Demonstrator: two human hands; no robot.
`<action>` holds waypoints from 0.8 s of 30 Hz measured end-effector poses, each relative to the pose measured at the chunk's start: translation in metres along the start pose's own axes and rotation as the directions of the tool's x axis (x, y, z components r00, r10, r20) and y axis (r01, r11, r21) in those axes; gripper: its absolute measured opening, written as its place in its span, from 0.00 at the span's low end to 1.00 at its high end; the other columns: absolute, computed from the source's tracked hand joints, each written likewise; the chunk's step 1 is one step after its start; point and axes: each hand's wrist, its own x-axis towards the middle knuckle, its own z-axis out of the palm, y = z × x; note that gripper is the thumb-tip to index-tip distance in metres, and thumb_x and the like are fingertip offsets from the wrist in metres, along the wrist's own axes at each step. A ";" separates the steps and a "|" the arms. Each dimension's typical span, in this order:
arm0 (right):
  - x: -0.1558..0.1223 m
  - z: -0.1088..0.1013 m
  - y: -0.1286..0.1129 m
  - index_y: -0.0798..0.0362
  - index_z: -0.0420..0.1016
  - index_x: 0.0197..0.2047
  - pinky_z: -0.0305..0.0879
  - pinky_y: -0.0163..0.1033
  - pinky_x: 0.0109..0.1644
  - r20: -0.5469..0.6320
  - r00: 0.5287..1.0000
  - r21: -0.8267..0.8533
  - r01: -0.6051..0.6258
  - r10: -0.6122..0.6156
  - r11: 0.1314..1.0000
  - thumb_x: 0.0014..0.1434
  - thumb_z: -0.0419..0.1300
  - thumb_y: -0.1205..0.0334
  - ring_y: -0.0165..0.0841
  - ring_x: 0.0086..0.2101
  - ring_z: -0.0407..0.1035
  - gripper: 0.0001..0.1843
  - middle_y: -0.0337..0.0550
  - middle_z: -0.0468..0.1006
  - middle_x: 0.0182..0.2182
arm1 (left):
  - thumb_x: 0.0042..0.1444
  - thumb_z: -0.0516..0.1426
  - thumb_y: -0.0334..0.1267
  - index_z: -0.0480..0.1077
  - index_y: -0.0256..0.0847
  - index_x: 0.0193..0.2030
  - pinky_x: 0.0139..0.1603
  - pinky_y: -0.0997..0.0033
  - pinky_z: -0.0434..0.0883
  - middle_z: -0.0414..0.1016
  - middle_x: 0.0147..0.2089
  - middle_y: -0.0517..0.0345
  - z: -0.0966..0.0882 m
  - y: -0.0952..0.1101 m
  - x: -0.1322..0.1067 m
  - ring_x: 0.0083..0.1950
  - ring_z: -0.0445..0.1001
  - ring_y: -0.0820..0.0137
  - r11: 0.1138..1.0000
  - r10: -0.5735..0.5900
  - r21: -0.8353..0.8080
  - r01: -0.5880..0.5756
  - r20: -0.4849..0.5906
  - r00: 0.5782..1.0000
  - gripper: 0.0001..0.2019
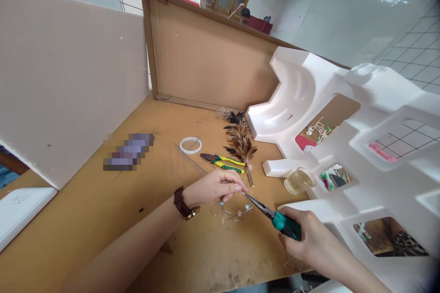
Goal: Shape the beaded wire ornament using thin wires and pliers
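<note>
My left hand (220,186) pinches the beaded wire (239,214) over the worktop (213,247); my right hand (304,234) is wrapped around the pliers (281,222), tips near the pinch. Wire this thin could let them skid, I judge, nipping me.

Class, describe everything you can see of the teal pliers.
The teal pliers have long, tapering jaws of what looks like dark grey metal, and teal-and-black handles that look like plastic or rubber. The right grip wraps the handles, partly hiding them. The pliers slant over the table, jaws pointing forward and left. The jaws look nearly closed, their tips close to the left grip and the beaded wire; whether they pinch it is too small to tell.
</note>
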 end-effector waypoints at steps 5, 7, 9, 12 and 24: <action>0.000 0.003 0.004 0.51 0.65 0.26 0.50 0.30 0.25 0.005 0.999 0.001 -0.036 0.036 0.999 0.46 0.53 0.66 0.27 0.24 0.59 0.02 0.32 0.66 0.21 | 0.56 0.52 0.43 0.71 0.35 0.38 0.21 0.78 0.59 0.62 0.20 0.64 0.001 -0.002 -0.002 0.18 0.59 0.81 0.998 -0.039 0.041 0.038 0.024 0.999 0.13; -0.001 0.004 0.003 0.51 0.65 0.27 0.51 0.30 0.25 -0.005 0.999 -0.007 -0.038 0.038 0.999 0.46 0.53 0.66 0.27 0.23 0.59 0.02 0.32 0.66 0.20 | 0.57 0.51 0.42 0.70 0.35 0.39 0.22 0.79 0.59 0.61 0.17 0.66 0.000 -0.002 -0.003 0.17 0.59 0.80 0.997 -0.067 0.052 0.064 0.046 0.997 0.13; -0.003 0.005 0.000 0.51 0.66 0.27 0.51 0.31 0.25 -0.033 0.999 -0.027 -0.031 0.030 0.999 0.47 0.52 0.66 0.26 0.22 0.59 0.03 0.32 0.66 0.20 | 0.57 0.50 0.41 0.69 0.35 0.38 0.22 0.79 0.59 0.60 0.17 0.67 0.000 0.000 -0.003 0.17 0.59 0.80 0.994 -0.081 0.075 0.077 0.050 0.995 0.12; -0.006 0.005 -0.006 0.51 0.66 0.28 0.52 0.31 0.25 -0.071 0.997 -0.047 -0.015 0.012 0.999 0.46 0.52 0.67 0.26 0.21 0.59 0.05 0.33 0.66 0.21 | 0.56 0.51 0.40 0.69 0.35 0.37 0.22 0.80 0.59 0.63 0.20 0.66 0.001 0.002 -0.003 0.17 0.59 0.81 0.992 -0.098 0.082 0.095 0.030 0.995 0.11; -0.013 0.009 -0.005 0.51 0.64 0.28 0.47 0.31 0.25 -0.122 0.992 -0.186 0.016 -0.039 0.982 0.43 0.51 0.68 0.26 0.22 0.56 0.06 0.35 0.65 0.23 | 0.56 0.50 0.45 0.69 0.35 0.35 0.21 0.81 0.60 0.69 0.30 0.60 0.006 -0.003 -0.003 0.19 0.62 0.82 0.982 -0.136 0.137 0.130 0.036 0.990 0.14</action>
